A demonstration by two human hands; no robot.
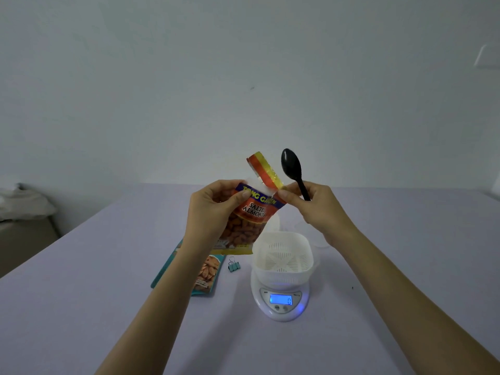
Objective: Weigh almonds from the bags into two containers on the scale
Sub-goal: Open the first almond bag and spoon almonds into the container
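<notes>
My left hand grips an orange and yellow bag of salted almonds held up above the table. Its top strip is torn partly off and sticks upward. My right hand pinches the bag's right corner at the base of that strip and also holds a black plastic spoon, bowl pointing up. Below, a white slotted container sits on a white digital scale whose blue display is lit. A teal almond bag lies flat on the table left of the scale.
A small teal binder clip lies between the teal bag and the scale. A translucent container stands behind the scale, partly hidden by my right wrist. The pale lilac table meets a plain wall. Crumpled fabric is at far left.
</notes>
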